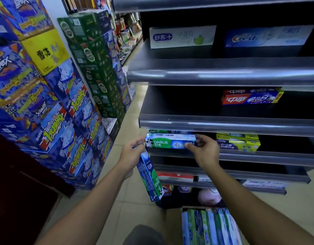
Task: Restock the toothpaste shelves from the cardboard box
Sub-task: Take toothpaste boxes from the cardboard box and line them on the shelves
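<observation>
- My right hand pinches the right end of a Darlie box, thumb at the front and fingers curled over the top.
- The box lies lengthwise along the front edge of the shelf, just under the lip of the shelf above, with little headroom.
- Another green box sits behind it, touching or nearly so; I cannot tell which.
- My left hand grips the top end of a second box, which hangs tilted, its lower end pointing down past the shelf fronts.
- Right of my right hand, a stretch of dark open shelf runs to a yellow pack, well apart from the Darlie box.
- Below my right forearm, the carton sits on the floor, packed with toothpaste boxes standing on edge.
- Left of my left arm, stacked beer cases wall in the aisle, leaving a narrow strip of tile floor between them and the shelving.
</observation>
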Motion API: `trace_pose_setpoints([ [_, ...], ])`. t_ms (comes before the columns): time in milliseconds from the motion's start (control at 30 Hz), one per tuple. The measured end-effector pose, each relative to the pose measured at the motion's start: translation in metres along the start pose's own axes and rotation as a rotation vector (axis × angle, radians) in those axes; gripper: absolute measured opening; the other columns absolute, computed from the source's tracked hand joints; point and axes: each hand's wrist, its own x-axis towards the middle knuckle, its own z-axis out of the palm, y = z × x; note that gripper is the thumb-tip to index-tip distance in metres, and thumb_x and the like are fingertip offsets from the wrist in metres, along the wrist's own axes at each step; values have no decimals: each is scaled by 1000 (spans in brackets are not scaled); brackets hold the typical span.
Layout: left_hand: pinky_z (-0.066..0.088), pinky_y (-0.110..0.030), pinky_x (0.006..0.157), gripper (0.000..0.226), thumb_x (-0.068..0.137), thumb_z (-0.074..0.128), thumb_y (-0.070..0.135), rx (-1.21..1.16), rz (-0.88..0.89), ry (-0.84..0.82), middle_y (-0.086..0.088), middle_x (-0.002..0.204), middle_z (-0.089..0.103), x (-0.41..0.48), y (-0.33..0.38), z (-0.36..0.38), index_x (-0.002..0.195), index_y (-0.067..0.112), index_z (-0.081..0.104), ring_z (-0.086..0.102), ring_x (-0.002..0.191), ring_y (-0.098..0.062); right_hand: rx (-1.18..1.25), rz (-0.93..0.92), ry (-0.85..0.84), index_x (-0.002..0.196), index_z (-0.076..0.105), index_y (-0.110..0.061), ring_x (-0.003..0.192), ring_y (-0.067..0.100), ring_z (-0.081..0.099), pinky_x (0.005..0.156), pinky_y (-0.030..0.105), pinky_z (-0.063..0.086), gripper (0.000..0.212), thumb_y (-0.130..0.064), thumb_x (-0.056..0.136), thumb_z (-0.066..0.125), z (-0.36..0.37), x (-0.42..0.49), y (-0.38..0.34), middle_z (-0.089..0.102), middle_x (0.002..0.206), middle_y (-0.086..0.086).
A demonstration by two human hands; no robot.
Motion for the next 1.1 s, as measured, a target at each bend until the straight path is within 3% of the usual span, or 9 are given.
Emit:
trace_pose_setpoints([
  [133, 52, -12, 56, 43, 95, 52, -1, 13, -11, -53, 30, 91, 74, 20, -5, 6, 129, 21, 65, 71, 81, 8, -82, -4, 33, 133, 61, -4, 91, 15, 61, 75, 25, 50, 62, -25, 80, 86, 14, 17, 12, 63, 99, -2],
  [333, 51, -20, 68, 51, 95, 51, 2, 0, -33, -94, 12, 129, 65, 38, -10, 12, 143, 19, 57, 62, 102, 0, -191, -4, 35, 133, 62, -5, 76, 8, 59, 64, 18, 45, 62, -31, 82, 84, 20, 30, 19, 71, 110, 8],
  [467, 53, -14, 60, 49, 96, 52, 4, 13, -68, -92, 30, 104, 70, 39, -14, 13, 141, 20, 58, 69, 91, 0, -250, 55, 5, 134, 63, -11, 62, 7, 60, 58, 24, 50, 62, -42, 83, 80, 22, 34, 26, 71, 109, 10],
  [600, 54, -16, 56, 51, 93, 50, 0, -16, -110, -82, 26, 99, 74, 37, -18, 13, 137, 23, 62, 72, 84, -2, -325, 58, -63, 138, 60, -13, 76, 19, 63, 70, 31, 55, 60, -39, 86, 78, 20, 36, 33, 66, 124, 16],
  [733, 50, -21, 54, 41, 97, 49, 4, -85, -125, -11, 6, 106, 72, 30, -13, 11, 131, 19, 64, 67, 78, -11, -289, 33, -33, 142, 55, -11, 105, 31, 64, 85, 44, 57, 64, -36, 87, 77, 9, 26, 25, 64, 127, 13],
  [867, 45, -27, 61, 28, 98, 51, 4, -244, -119, 144, -1, 102, 66, 19, -9, 6, 122, 14, 62, 59, 76, -15, -154, -104, -179, 108, 71, -26, 89, 10, 66, 75, 27, 54, 24, -35, 87, 77, -11, -19, 18, 72, 91, -12],
  [933, 46, -28, 61, 20, 99, 51, 4, -367, -146, 218, -4, 96, 65, 12, -6, 7, 112, 15, 61, 58, 72, -15, -57, 37, -358, 106, 70, -26, 85, 8, 68, 79, 31, 56, 31, -44, 82, 80, -14, -46, 17, 73, 89, -9],
  [1033, 48, -33, 60, 11, 101, 51, 8, -515, -205, 280, -5, 86, 59, -4, -2, 17, 103, 15, 59, 57, 70, -20, 180, 430, -630, 116, 69, -24, 97, 25, 74, 90, 45, 60, 56, -63, 76, 74, -13, -73, 19, 76, 106, 1],
  [1100, 50, -35, 62, 13, 101, 49, 5, -562, -218, 234, -7, 87, 59, -18, -3, 25, 101, 14, 58, 58, 72, -22, 452, 607, -746, 116, 71, -16, 105, 36, 71, 88, 44, 61, 48, -52, 84, 75, -16, -83, 17, 76, 112, 12],
])
